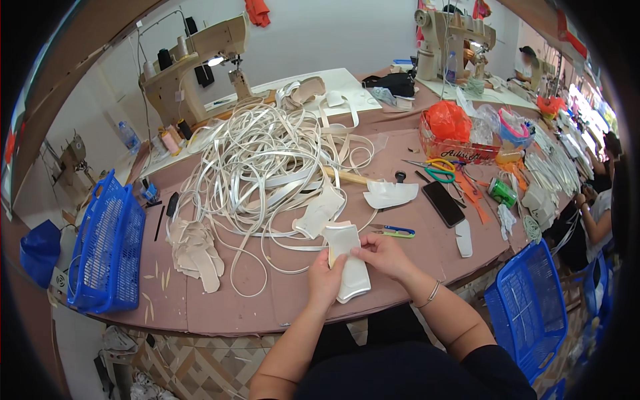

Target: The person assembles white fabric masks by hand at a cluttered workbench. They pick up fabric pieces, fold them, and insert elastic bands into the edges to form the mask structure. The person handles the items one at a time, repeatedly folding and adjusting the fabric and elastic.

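Observation:
Between my two hands, over the table's near edge, is a white curved leather-like piece (343, 241). My left hand (325, 277) grips its left side, thumb on top. My right hand (383, 255) pinches its right edge with the fingers closed. Another white piece (354, 278) lies just below, under or against the held one; I cannot tell whether they are joined. Beyond my hands rests a further white piece (320, 211), beside a large tangle of white strips (267, 160). A snipper with a blue and green handle (398, 232) lies right of the held piece.
Left on the table is a stack of beige pieces (195, 252), near a blue basket (110, 247). A phone (443, 204), scissors (441, 170) and a green can (501, 192) lie right. Another blue basket (530, 307) stands at lower right. A sewing machine (200, 63) stands behind.

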{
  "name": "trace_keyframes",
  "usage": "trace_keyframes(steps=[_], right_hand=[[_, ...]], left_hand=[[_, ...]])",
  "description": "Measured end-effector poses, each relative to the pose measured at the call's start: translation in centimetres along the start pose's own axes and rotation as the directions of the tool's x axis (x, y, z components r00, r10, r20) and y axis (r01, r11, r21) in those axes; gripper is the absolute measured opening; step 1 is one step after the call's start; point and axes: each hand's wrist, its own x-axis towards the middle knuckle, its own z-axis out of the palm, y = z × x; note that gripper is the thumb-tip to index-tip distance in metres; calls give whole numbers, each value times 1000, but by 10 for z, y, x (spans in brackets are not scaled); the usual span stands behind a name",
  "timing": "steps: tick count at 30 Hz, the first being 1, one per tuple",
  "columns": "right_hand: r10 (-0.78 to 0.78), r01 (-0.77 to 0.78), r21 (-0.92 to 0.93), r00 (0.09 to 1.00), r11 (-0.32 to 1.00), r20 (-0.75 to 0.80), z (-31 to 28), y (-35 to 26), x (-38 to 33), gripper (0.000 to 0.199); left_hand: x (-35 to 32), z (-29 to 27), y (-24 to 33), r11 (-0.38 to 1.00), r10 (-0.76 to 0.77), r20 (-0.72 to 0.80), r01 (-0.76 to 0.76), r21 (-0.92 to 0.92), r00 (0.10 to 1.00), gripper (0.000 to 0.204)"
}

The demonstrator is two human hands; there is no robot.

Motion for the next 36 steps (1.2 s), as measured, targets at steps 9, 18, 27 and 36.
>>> trace_keyframes(steps=[9, 18, 27, 36], right_hand=[[-128, 102, -207, 985, 973, -116, 13, -1, -4, 17], [-45, 32, -79, 983, 996, -176, 21, 2, -7, 12], [-373, 298, -325, 906, 898, -200, 20, 1, -4, 13], [-67, 61, -42, 986, 997, -151, 12, -15, -17, 17]], left_hand=[[-3, 8, -2, 973, 154, -68, -163, -161, 986, 26], [5, 12, -5, 979, 200, -217, -203, 6, 956, 23], [7, 12, 0, 926, 61, -42, -73, -370, 997, 28], [-4, 16, 13, 771, -9, -17, -3, -637, 1000, 31]])
